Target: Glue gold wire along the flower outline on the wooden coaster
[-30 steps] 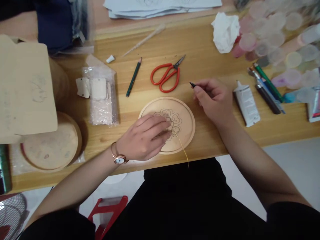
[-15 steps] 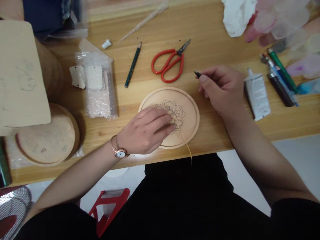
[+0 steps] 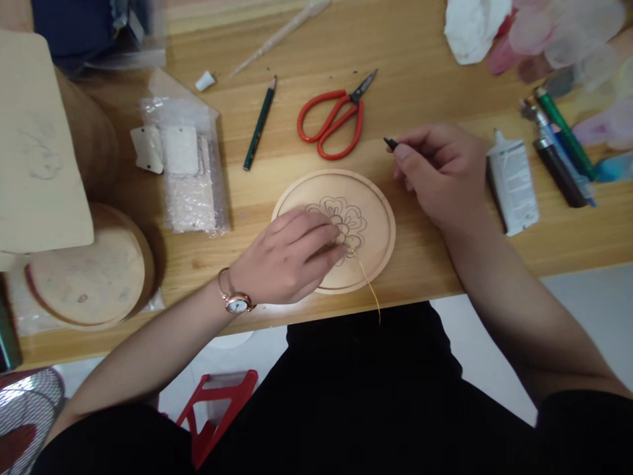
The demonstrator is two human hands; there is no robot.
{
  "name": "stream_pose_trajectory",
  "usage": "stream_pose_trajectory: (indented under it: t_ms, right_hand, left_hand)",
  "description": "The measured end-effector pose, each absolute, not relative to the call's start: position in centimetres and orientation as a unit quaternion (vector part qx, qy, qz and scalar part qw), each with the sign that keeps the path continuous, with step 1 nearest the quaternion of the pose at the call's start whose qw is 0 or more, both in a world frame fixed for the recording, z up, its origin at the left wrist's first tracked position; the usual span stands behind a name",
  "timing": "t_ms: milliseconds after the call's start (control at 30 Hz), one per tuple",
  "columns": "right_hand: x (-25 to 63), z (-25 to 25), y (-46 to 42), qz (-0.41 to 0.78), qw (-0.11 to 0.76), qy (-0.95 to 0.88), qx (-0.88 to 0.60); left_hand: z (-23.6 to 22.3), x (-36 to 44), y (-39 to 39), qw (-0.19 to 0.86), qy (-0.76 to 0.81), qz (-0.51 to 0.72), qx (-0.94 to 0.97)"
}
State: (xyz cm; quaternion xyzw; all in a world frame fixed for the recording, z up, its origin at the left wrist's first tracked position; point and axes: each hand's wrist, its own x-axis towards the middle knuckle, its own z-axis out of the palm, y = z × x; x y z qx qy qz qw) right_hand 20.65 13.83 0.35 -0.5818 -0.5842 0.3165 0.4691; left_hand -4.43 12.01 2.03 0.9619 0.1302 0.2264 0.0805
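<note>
A round wooden plate (image 3: 380, 224) with a raised rim lies at the table's front edge, a flower outline (image 3: 352, 218) drawn on its face. Over its left half rests my left hand (image 3: 297, 254), thumb and fingers pinched near the flower's centre. From those fingertips a thin yellow cord (image 3: 366, 277) trails past the plate's rim onto my dark clothing. My right hand (image 3: 438, 171), to the right of the plate and above the table, is closed round a small black pointed tool (image 3: 390, 143). Only the tool's dark tip shows; the rest is hidden in the fingers.
Red-handled scissors (image 3: 332, 125) and a dark green pencil (image 3: 260, 125) lie beyond the plate. On the left are a plastic packet (image 3: 190, 198) and a round wooden piece (image 3: 89, 277). A white tube (image 3: 514, 185), several pens (image 3: 558, 158) and crumpled tissue (image 3: 472, 30) are on the right.
The view has shifted slightly. Both hands keep nearly the same place and grip, and the yellow cord still hangs over the plate's rim.
</note>
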Motion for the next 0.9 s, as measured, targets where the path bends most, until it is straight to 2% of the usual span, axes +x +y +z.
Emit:
stream_pose_trajectory:
  t_ms: [300, 533, 700, 900]
  right_hand:
    - [20.6, 0.9, 13.5, 0.296, 0.452, -0.604, -0.586]
    - [20.6, 2.8, 10.6, 0.227, 0.322, -0.756, -0.522]
    - [20.7, 2.6, 6.8, 0.122, 0.187, -0.869, -0.443]
    - [20.3, 2.1, 5.2, 0.027, 0.141, -0.884, -0.445]
  left_hand:
    - [2.0, -4.5, 11.9, 0.053, 0.141, 0.25, 0.956]
    - [2.0, -4.6, 12.1, 0.025, 0.173, 0.293, 0.94]
    - [1.8, -4.8, 12.2, 0.049, 0.247, 0.317, 0.915]
    - [1.7, -4.9, 12.3, 0.104, 0.307, 0.309, 0.894]
